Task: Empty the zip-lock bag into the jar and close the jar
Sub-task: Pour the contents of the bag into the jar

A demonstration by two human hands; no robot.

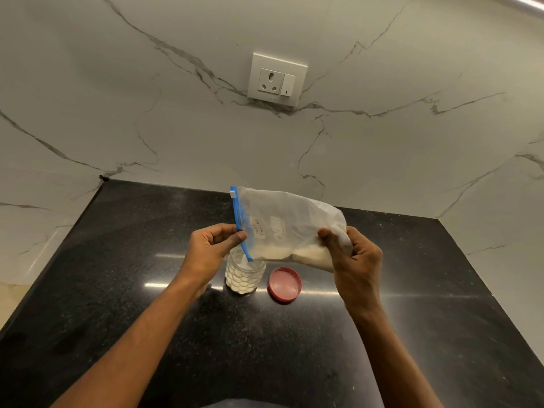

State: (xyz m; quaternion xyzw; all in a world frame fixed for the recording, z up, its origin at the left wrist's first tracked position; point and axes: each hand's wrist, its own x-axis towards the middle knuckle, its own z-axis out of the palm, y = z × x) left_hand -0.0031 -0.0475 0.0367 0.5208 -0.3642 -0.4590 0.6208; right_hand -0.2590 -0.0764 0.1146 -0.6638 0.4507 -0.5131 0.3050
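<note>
A clear zip-lock bag (pixel 282 222) with a blue zip strip and white powder lies on its side in the air, above an open clear jar (pixel 243 275). My left hand (pixel 210 248) pinches the zip strip at the bag's mouth, whose lower corner dips into the jar opening. My right hand (pixel 351 260) grips the bag's bottom end, where the powder gathers. The jar stands upright on the black counter and holds white powder. Its red lid (pixel 284 284) lies upside down on the counter just right of the jar.
The black speckled counter (pixel 412 334) meets marble walls at the back and right. A white wall socket with a switch (pixel 276 79) sits on the back wall above the counter. The counter's left edge runs diagonally at the left.
</note>
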